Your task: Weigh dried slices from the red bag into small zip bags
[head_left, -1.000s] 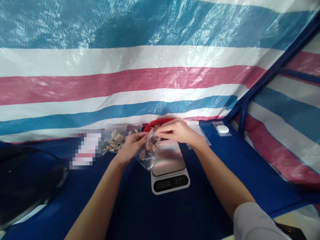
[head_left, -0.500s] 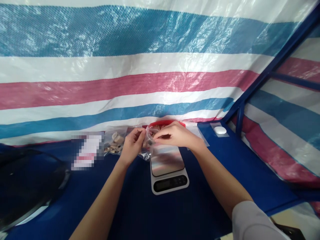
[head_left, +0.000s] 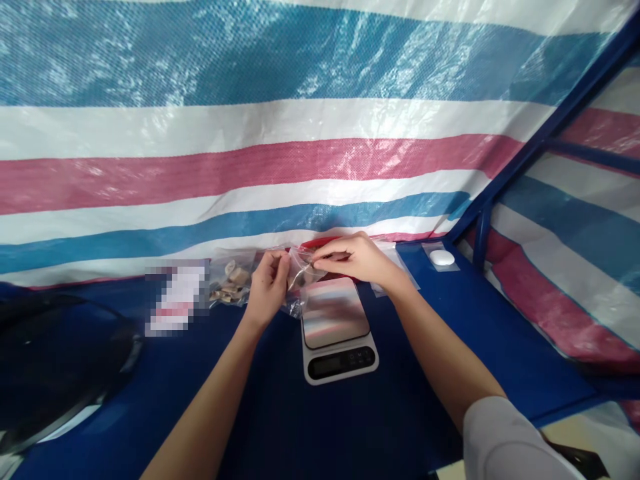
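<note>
A clear zip bag [head_left: 301, 265] with brownish contents is held up between my two hands, just beyond the scale. My left hand [head_left: 270, 281] pinches its left edge, fingers curled and thumb up. At the right side of its mouth, my right hand [head_left: 353, 259] is closed on the bag, fingertips pressed together; whether a small piece is between them I cannot make out. Below the hands lies a white kitchen scale [head_left: 337, 323] with a shiny plate and a dark display. Behind my right hand shows part of a red container [head_left: 320, 243], its contents mostly covered.
Left of my left hand lies a clear bag of dried tan slices [head_left: 233, 283]. A blurred paper packet [head_left: 177, 297] and a large black object [head_left: 60, 367] are farther left. A white oval item [head_left: 442, 258] sits on a small clear bag at right. Striped sheeting [head_left: 250, 160] rises behind the blue table [head_left: 400, 413].
My right hand has shifted slightly right and up, fingertips now at the bag's right edge. The bag's mouth looks stretched more toward the right. My left hand keeps its pinch.
</note>
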{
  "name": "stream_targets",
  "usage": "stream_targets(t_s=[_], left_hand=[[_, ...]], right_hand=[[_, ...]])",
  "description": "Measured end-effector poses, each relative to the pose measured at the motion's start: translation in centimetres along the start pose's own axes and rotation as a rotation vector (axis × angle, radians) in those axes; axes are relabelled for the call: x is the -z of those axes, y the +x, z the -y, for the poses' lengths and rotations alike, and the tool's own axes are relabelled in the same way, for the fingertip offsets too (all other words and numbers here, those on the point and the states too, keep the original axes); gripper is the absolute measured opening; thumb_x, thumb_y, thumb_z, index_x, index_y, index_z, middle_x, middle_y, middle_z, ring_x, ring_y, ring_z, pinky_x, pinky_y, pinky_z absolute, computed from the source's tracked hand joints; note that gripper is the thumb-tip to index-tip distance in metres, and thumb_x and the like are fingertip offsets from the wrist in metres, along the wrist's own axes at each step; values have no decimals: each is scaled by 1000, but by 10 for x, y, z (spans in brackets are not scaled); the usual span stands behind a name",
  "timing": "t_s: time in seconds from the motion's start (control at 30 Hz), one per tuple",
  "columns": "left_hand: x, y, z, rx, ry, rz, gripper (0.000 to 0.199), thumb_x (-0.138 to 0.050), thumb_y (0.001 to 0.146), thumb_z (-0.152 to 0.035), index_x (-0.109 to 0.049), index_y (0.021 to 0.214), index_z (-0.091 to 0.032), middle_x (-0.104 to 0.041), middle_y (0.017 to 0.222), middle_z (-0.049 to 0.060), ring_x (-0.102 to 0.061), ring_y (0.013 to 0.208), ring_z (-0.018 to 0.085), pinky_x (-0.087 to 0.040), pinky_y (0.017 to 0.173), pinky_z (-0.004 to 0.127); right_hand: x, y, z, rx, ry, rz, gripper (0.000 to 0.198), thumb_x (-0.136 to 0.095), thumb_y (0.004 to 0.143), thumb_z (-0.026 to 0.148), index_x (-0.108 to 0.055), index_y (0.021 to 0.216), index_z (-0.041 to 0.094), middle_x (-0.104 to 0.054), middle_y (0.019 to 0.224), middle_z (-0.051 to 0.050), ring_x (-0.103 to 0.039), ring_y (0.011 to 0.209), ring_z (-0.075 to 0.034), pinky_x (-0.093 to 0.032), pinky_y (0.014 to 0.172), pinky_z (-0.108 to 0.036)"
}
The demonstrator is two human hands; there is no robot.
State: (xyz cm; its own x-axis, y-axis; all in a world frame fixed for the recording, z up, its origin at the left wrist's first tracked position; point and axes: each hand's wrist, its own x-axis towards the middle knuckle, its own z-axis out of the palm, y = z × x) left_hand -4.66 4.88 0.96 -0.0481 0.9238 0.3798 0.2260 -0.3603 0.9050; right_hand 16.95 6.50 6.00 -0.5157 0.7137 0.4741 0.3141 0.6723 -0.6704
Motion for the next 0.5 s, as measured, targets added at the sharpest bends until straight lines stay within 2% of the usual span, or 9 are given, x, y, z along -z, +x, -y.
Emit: stream_targets(t_s=[0.1, 0.17, 0.3, 0.4, 0.47, 0.5], left_hand=[[0, 0, 0, 45, -45, 25, 36, -64, 90, -53, -61, 92, -18, -53, 66, -4, -44, 56, 11, -37, 54, 23], [-1, -1, 2, 72, -84, 53, 36, -64, 90, -54, -61, 91, -18, -52, 65, -4, -44, 55, 11, -36, 53, 23], [-1, -2, 5, 107, -133, 92, 38, -65, 89, -56, -62, 90, -19, -53, 63, -5, -45, 54, 10, -38, 53, 23], [3, -3, 3, 92, -142, 158, 44, -58, 93, -61, -66, 97, -18, -69, 82, 4, -64, 76, 18, -50, 70, 28], [8, -4, -1, 39, -155, 284, 50, -58, 92, -62, -67, 111, -17, -74, 107, 11, -68, 102, 26, -53, 89, 36], [11, -3, -3, 7, -146, 357, 52, -64, 90, -60, -66, 120, -18, -73, 118, 13, -66, 112, 29, -52, 96, 40]], right_hand=[[3, 2, -3, -37, -19, -72, 19, -71, 89, 33, -81, 100, 22, -79, 103, -5, -72, 81, -17, -54, 73, -27], [4, 2, -4, -91, -46, -74, 19, -71, 89, 33, -81, 100, 21, -79, 102, -5, -71, 79, -16, -53, 73, -27], [1, 2, -2, -243, -40, 53, 26, -68, 91, 41, -80, 83, 19, -75, 73, -2, -65, 61, -13, -48, 60, -25], [-2, 2, -3, -330, 1, 108, 28, -66, 91, 37, -77, 74, 18, -72, 66, -1, -65, 58, -12, -47, 57, -23], [-4, 2, -5, -351, 38, 115, 26, -66, 90, 33, -76, 72, 18, -73, 67, -1, -67, 60, -13, -49, 58, -22], [-5, 3, -6, -355, 61, 112, 25, -65, 90, 32, -76, 73, 18, -73, 68, -2, -68, 60, -13, -50, 58, -22]])
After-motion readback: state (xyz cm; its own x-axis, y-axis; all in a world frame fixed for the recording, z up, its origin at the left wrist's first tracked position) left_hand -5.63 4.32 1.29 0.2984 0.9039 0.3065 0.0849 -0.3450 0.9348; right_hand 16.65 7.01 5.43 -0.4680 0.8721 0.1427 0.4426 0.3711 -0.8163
